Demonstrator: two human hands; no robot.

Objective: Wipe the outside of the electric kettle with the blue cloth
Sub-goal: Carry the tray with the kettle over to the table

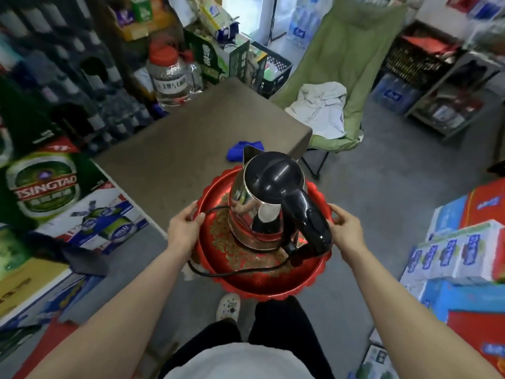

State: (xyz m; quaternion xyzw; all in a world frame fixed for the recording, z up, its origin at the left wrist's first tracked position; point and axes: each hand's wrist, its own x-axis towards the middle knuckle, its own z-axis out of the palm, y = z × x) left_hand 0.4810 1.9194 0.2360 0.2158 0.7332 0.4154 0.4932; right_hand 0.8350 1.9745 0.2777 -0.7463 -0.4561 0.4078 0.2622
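Observation:
A steel electric kettle [247, 212] with a black lid and black handle stands upright on a round red tray [262, 283]. Its black cord loops over the tray's near left edge. My left hand [184, 227] grips the tray's left rim and my right hand [345, 231] grips its right rim, so the tray hangs in the air in front of me, its far edge over the table's near corner. The blue cloth [240, 150] lies crumpled on the brown table [177, 149], just beyond the kettle's spout and partly hidden by it.
A green folding chair [347, 64] with a white garment stands right of the table. Beer cartons [54, 192] crowd the left, boxed goods [464, 250] the right. A big clear jar with a red lid [169, 77] sits at the table's far end. Grey floor lies below.

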